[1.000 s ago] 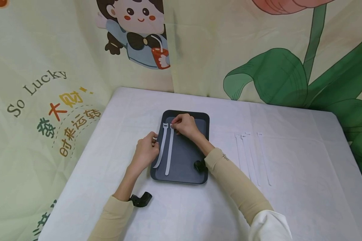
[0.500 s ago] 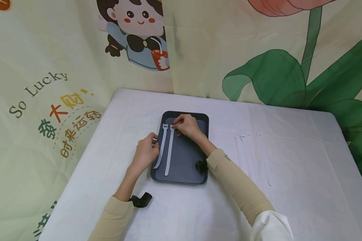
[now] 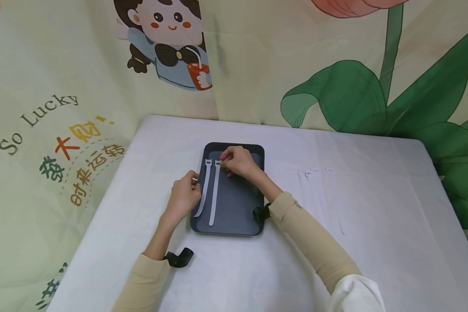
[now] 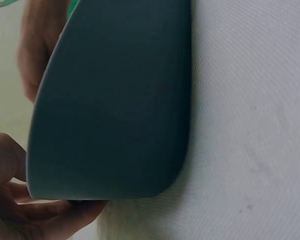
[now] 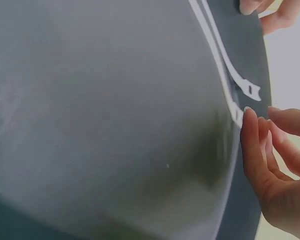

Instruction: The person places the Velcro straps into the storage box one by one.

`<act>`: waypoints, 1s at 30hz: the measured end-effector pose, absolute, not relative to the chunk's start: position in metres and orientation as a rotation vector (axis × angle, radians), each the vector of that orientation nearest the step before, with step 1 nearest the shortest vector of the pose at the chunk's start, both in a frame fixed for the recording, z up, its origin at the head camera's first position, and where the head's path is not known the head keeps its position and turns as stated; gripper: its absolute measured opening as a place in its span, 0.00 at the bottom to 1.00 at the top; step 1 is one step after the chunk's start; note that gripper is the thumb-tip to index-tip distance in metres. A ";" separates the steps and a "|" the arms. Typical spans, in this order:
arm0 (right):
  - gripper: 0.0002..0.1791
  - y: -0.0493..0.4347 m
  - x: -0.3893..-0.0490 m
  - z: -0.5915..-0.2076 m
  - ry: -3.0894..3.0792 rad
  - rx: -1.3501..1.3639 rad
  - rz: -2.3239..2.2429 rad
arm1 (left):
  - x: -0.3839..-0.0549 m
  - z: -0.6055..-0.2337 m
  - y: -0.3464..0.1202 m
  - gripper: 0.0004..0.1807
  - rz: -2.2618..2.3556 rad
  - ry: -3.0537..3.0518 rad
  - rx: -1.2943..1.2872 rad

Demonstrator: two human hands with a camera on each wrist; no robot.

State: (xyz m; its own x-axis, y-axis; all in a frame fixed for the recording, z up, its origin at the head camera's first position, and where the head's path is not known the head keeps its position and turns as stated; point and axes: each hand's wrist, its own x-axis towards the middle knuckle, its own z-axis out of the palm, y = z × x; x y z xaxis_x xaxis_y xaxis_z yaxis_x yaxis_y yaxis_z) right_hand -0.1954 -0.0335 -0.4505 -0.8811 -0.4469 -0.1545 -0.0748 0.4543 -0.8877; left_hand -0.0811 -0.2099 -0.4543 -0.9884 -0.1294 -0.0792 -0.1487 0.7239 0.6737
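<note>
Two white strap-like cable ties, each with a slotted head, lie lengthwise in a dark grey rectangular tray. The left cable tie bends at its near end; the other cable tie lies straighter, beside it. My left hand grips the tray's left rim, its fingers partly hidden by the wall in the left wrist view. Over the far part of the tray, my right hand touches the head of the straighter tie with a fingertip. The right wrist view shows a gap between its outer fingertips.
Several faint white strips lie on the white tablecloth to the right of the tray. A printed cloth backdrop rises behind the table. Black wrist cameras sit on both forearms, the right one above the tray's edge.
The head view has shifted, so the scene sits slightly further left. Both hands, the tray and the two cable ties keep nearly the same places relative to each other.
</note>
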 end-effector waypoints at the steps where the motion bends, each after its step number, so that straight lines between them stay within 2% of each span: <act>1: 0.11 -0.033 -0.194 -0.448 2.343 -0.449 -1.399 | -0.081 -0.454 -0.210 0.18 1.135 2.889 -0.236; 30: 0.14 0.007 -0.153 -0.427 2.239 -0.573 -1.481 | -0.085 -0.459 -0.210 0.18 1.146 2.886 -0.243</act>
State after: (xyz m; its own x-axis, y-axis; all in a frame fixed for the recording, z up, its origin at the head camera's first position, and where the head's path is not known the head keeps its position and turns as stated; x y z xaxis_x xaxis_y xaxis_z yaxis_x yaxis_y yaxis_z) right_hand -0.1533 0.0066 -0.4274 -0.8385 -0.5359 -0.0988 -0.1186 0.3565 -0.9267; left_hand -0.0847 -0.2101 -0.4590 -0.9875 -0.1349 -0.0819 -0.1544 0.7172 0.6796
